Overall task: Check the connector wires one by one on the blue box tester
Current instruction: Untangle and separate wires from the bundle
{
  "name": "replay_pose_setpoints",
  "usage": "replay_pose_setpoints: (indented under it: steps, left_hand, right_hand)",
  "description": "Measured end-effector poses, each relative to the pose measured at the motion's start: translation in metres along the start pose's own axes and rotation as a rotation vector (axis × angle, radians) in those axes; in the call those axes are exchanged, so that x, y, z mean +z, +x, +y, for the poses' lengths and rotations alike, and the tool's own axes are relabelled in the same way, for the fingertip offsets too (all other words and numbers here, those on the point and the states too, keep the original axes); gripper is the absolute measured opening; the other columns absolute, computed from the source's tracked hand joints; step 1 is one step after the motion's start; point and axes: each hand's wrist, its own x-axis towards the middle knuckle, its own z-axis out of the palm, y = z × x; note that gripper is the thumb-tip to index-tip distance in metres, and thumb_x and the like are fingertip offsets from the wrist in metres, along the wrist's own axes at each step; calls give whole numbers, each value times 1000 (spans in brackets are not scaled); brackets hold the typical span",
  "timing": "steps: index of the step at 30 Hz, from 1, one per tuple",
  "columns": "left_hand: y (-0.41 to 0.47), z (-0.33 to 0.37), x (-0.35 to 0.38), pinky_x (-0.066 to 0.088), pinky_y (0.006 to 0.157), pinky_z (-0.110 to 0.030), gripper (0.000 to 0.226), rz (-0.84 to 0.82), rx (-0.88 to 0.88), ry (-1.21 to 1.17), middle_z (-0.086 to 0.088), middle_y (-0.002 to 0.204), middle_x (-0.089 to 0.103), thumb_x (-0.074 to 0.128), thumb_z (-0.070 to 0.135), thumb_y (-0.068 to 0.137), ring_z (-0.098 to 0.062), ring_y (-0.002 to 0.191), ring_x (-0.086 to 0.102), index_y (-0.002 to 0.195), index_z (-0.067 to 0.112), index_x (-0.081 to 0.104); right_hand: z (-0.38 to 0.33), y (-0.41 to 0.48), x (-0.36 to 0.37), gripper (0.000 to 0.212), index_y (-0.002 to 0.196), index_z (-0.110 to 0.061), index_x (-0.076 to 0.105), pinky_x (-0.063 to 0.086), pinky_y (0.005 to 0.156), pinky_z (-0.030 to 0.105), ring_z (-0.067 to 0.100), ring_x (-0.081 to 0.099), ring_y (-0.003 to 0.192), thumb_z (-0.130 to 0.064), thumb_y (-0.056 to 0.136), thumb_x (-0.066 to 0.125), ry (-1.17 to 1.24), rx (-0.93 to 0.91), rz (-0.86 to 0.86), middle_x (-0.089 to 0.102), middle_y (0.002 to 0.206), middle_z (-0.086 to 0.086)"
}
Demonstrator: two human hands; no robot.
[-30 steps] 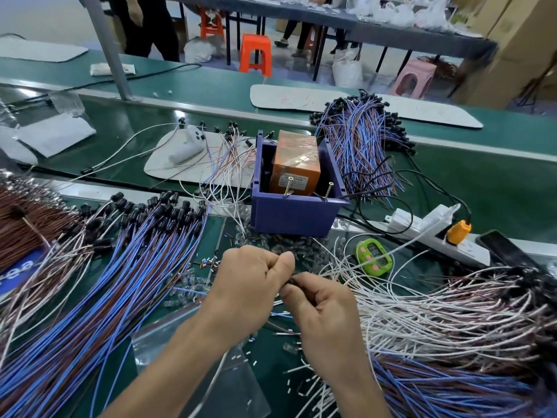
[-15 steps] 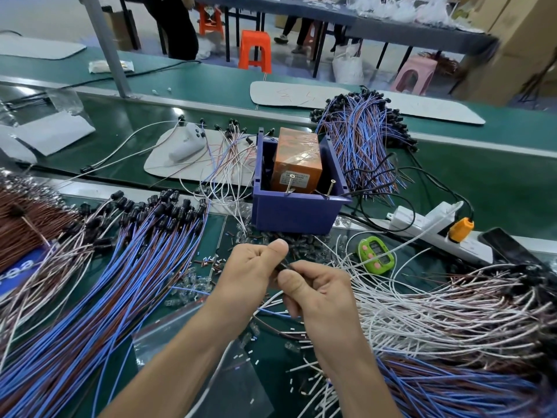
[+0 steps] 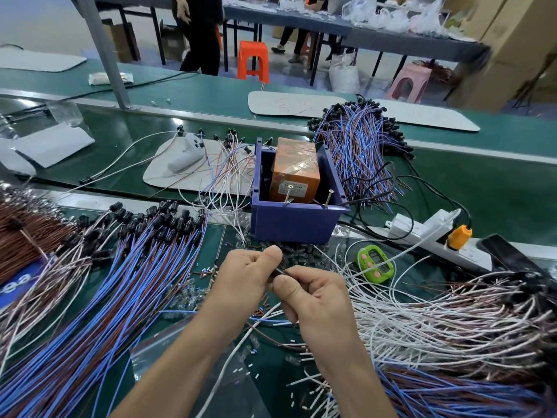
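Observation:
The blue box tester (image 3: pixel 294 224) stands mid-table with an orange block (image 3: pixel 295 171) inside and two metal pins sticking up at its front rim. Just in front of it, my left hand (image 3: pixel 245 277) and my right hand (image 3: pixel 315 300) meet, both pinched on one small black connector (image 3: pixel 278 271) whose thin wires trail down beneath my palms. A fan of blue and brown connector wires (image 3: pixel 120 282) lies to the left. White and brown wires (image 3: pixel 446 321) pile up on the right.
Another wire bundle (image 3: pixel 358 149) lies behind the box. A green timer (image 3: pixel 375 262), a white power strip (image 3: pixel 434 236) and a black phone (image 3: pixel 506 251) sit to the right. Cut wire bits and a clear plastic bag (image 3: pixel 187 357) litter the near table. People stand beyond the conveyor.
Both hands have moved a little forward toward the blue box, still pinching the connector between them. The view has tilted slightly; a person in the background walked right.

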Motion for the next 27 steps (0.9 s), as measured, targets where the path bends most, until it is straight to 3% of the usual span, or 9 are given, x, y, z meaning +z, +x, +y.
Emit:
replay_pose_setpoints:
  steps: [2,3,6,8,15,21,23,25,27]
  left_hand:
    - [0,0,3,39,57,-61,70,-58,-53,-84,-34,56,36,62,56,76,-40,57,38,58,-6,38]
    - [1,0,3,40,57,-64,73,-61,-57,-100,-38,57,37,62,57,76,-43,56,39,60,-9,38]
    - [2,3,0,28,52,-36,59,14,45,78,-9,47,31,57,57,81,-21,48,29,45,17,35]
    - [1,2,-4,22,48,-31,61,60,112,246,8,44,24,54,56,86,-13,45,21,45,18,31]
    - [0,0,-6,27,43,-22,64,137,211,398,9,40,25,60,37,101,-11,41,26,45,17,38]
    - [-8,1,-7,27,47,-16,58,24,367,368,10,45,42,49,65,93,-5,47,38,49,28,53]
    - [-6,0,-8,33,46,-30,66,-2,320,242,1,44,42,52,66,89,-7,47,38,50,13,53]
    - [-4,0,-5,34,48,-48,68,-42,219,45,-14,45,43,58,59,89,-19,47,41,46,7,50]
    - [-4,-3,2,33,48,-54,66,-62,107,-156,-22,46,39,63,48,89,-26,48,42,48,-1,46]
  right_hand:
    - [2,0,1,33,76,11,62,25,47,25,14,32,50,-20,88,64,42,24,18,42,50,5]
    - [3,0,2,33,76,10,63,24,47,26,14,31,50,-21,88,65,55,35,24,42,50,5]
    - [3,0,1,23,72,-7,70,21,48,28,14,29,53,-22,88,65,35,37,18,39,52,0]
    - [3,2,-2,22,70,-13,69,22,48,26,13,29,54,-21,90,65,-43,25,-8,40,53,-6]
    - [5,4,-4,26,72,-3,64,27,50,25,11,32,55,-15,95,65,-143,18,-39,42,56,-6]
    - [2,4,-1,32,83,7,66,23,47,23,11,27,50,-20,99,65,10,92,-80,37,54,-3]
    - [-2,3,-1,32,78,3,65,24,46,21,11,28,49,-23,95,66,47,105,-102,36,54,-2]
    - [-5,4,-1,34,71,4,60,24,47,21,12,30,48,-25,89,64,72,115,-118,38,52,1]
    - [-7,5,-2,37,68,5,56,25,47,23,12,32,47,-25,88,63,94,126,-129,40,50,2]
